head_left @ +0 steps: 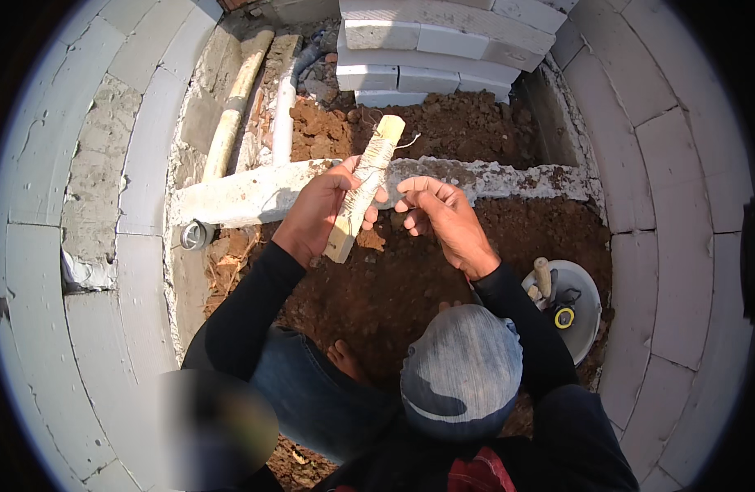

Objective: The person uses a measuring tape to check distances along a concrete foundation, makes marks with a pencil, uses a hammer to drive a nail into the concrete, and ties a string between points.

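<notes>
In my left hand, a short wooden stick is gripped at a tilt, its far end leaning right. Thin pale string is wound in many turns round the stick's middle. A loose loop of the string sticks out near the far end. Just right of the stick is my right hand, its fingers curled and the thumb bent towards the forefinger. Whatever lies between those fingertips is too small to make out.
A white concrete beam crosses the brown soil. White blocks are stacked beyond it; block walls rise on both sides. Pipes run at far left. A pale bucket at right holds a tool with a wooden handle and a yellow-rimmed round object.
</notes>
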The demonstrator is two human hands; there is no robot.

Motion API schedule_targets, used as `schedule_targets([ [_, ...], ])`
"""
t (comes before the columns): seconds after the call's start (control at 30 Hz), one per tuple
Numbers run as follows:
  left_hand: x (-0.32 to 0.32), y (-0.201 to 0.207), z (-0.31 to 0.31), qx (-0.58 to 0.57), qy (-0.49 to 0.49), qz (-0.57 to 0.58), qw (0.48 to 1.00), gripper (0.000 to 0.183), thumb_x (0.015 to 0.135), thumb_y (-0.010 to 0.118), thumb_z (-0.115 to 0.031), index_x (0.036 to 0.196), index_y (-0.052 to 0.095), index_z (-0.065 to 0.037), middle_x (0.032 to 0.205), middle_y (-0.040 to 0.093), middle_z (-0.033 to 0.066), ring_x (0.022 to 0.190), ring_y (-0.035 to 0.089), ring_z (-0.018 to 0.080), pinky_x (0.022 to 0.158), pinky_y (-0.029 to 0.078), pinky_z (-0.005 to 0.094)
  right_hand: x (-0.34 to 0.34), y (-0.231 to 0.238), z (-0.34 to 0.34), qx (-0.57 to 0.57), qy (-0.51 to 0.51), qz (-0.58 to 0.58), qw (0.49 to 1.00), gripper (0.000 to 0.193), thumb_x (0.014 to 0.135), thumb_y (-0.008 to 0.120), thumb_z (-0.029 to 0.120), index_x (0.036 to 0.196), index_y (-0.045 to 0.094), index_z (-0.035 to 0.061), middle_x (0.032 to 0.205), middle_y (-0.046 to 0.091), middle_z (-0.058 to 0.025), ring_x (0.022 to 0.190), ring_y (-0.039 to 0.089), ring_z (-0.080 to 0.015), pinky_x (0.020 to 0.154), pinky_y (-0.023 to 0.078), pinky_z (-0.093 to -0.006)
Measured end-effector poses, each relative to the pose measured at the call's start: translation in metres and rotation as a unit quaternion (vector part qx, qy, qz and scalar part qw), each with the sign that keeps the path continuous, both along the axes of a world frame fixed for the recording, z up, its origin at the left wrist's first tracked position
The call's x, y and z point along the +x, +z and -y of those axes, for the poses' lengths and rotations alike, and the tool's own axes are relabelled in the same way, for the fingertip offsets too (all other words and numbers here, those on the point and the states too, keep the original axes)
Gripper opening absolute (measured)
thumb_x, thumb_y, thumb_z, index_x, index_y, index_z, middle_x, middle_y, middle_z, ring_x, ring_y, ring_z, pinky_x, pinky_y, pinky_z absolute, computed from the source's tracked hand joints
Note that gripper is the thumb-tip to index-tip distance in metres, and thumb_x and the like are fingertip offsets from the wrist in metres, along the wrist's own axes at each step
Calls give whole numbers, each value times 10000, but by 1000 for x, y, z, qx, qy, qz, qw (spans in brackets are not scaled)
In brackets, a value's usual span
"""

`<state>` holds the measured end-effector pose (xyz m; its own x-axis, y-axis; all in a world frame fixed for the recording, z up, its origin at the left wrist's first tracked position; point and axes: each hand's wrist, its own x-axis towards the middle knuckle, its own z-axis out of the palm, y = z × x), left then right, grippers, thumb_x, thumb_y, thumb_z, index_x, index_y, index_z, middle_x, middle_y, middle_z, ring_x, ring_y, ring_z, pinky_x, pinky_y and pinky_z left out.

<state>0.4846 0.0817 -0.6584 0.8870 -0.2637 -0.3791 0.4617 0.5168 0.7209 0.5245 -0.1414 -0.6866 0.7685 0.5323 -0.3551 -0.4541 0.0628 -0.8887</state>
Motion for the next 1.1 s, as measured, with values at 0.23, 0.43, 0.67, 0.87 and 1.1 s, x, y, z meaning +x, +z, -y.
schedule_targets([
  [0.23, -1, -9, 7, 62, -26, 25, 997, 673, 897, 521, -106, 1529, 313, -5, 1132, 652, 114, 813, 684, 173, 691, 594, 316, -4, 4, -12, 43, 4, 20, 999, 270, 964, 730, 256, 1122, 725, 38, 926, 704, 13, 710, 575, -39, 630, 460, -211],
  [0.43, -1, -11, 9, 77, -27, 24, 996, 690, 915, 552, -126, 1543, 294, -4, 1106, 660, 107, 805, 676, 164, 686, 580, 306, 1, -5, -2, 38, 3, -47, 998, 183, 973, 712, 222, 1055, 728, 59, 947, 715, 16, 733, 583, -32, 661, 476, -214],
  [0.67, 1, -13, 10, 216, -93, 88, 968, 581, 880, 635, -96, 1435, 492, -3, 1108, 664, 92, 816, 646, 103, 719, 544, 282, 4, -16, 7, 15, -33, -6, 999, 266, 1027, 589, 196, 1236, 635, 38, 1100, 694, -25, 791, 621, -59, 709, 493, -231],
  [0.87, -1, -3, 9, 359, -126, 210, 901, 552, 868, 654, -67, 1406, 535, -30, 1167, 669, 71, 1008, 614, 118, 892, 490, 295, 19, -6, 34, 115, -111, 39, 986, 580, 1007, 587, 361, 1471, 470, 33, 1353, 562, -110, 1124, 618, -188, 912, 506, -321],
  [1.1, -1, -4, 9, 442, -134, 282, 841, 444, 864, 668, -88, 1300, 600, -38, 1093, 678, 76, 921, 612, 150, 853, 507, 320, 22, 17, 27, -139, -8, 359, 923, 240, 931, 710, 167, 1122, 699, 23, 1176, 682, -136, 1098, 651, -251, 971, 494, -385],
])
